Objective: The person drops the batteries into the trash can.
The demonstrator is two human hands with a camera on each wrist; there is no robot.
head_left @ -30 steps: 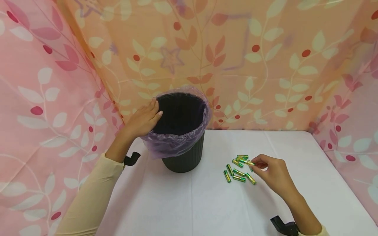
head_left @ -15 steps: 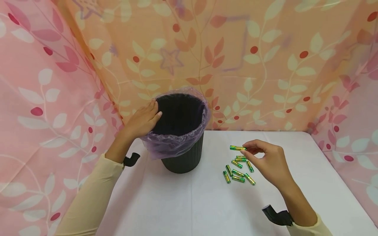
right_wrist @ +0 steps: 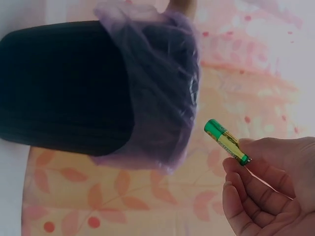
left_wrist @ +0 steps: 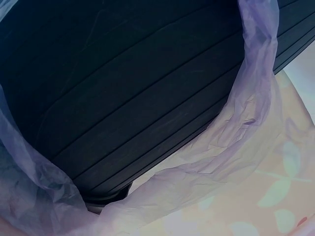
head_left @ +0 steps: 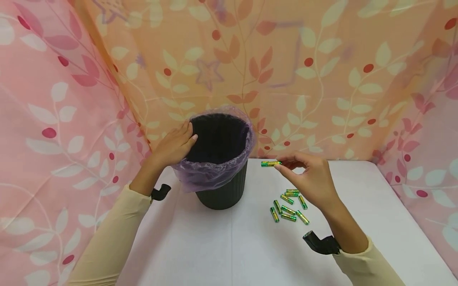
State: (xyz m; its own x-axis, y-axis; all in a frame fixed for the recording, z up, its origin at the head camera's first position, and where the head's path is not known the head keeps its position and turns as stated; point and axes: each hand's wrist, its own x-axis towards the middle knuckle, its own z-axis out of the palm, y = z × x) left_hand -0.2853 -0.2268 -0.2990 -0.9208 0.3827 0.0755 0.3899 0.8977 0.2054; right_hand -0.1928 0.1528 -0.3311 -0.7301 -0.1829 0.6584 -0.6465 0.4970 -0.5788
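My right hand [head_left: 309, 178] pinches a green and gold battery [head_left: 270, 163] between thumb and fingertips. It holds the battery above the table, to the right of the bin and apart from it. In the right wrist view the battery [right_wrist: 226, 141] sticks out from the fingertips. My left hand [head_left: 173, 145] rests on the left rim of a black ribbed bin [head_left: 223, 192] with its fingers extended. A thin purple bag [head_left: 211, 178] is folded over the bin's rim. The left wrist view shows the bin's ribbed wall [left_wrist: 147, 88] and the bag [left_wrist: 256, 88]; the hand is out of that view.
Several more green and gold batteries [head_left: 288, 209] lie loosely grouped on the white table [head_left: 200, 246], below the right hand. Flower-printed cloth [head_left: 279, 79] hangs behind the table and along both sides. The bin stands near the table's back edge.
The right hand has lifted the battery from the group and carried it up and left toward the bin. The left hand and the bin have stayed in place.
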